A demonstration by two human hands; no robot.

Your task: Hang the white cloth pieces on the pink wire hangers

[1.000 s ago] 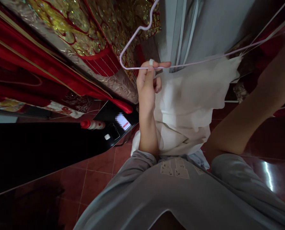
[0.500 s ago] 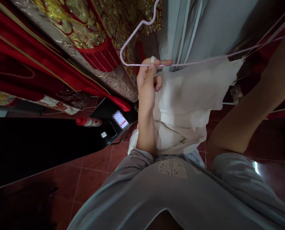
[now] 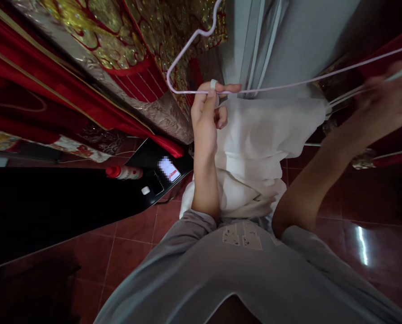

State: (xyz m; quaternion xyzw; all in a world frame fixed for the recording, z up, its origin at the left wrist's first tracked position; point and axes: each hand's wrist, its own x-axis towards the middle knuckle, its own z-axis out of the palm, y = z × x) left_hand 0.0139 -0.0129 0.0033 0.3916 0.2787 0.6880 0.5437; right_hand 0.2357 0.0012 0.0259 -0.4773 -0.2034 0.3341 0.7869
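My left hand (image 3: 205,105) pinches the bottom bar of a pale pink clothes hanger (image 3: 271,88) near its bent corner. A short white band loops over one finger of that hand. Below the bar hangs a white skirt-like garment (image 3: 261,135) with soft layers, gathered against my body. Thin white straps (image 3: 345,96) stretch from its right edge to my right hand (image 3: 386,99). That hand is smeared by motion but appears closed on the straps, under the far end of the hanger bar.
Red and gold sequined garments (image 3: 119,45) hang at the left. A black table (image 3: 69,202) holds a phone (image 3: 172,171), a dark device (image 3: 155,181), a small white case (image 3: 146,190) and a red-capped bottle (image 3: 124,172). Grey panels (image 3: 288,40) stand ahead above red floor tiles (image 3: 129,247).
My right hand has come into view from the upper right, pulling inward and down with the straps. The garment's right edge has shifted left. My left hand stays almost still on the hanger.
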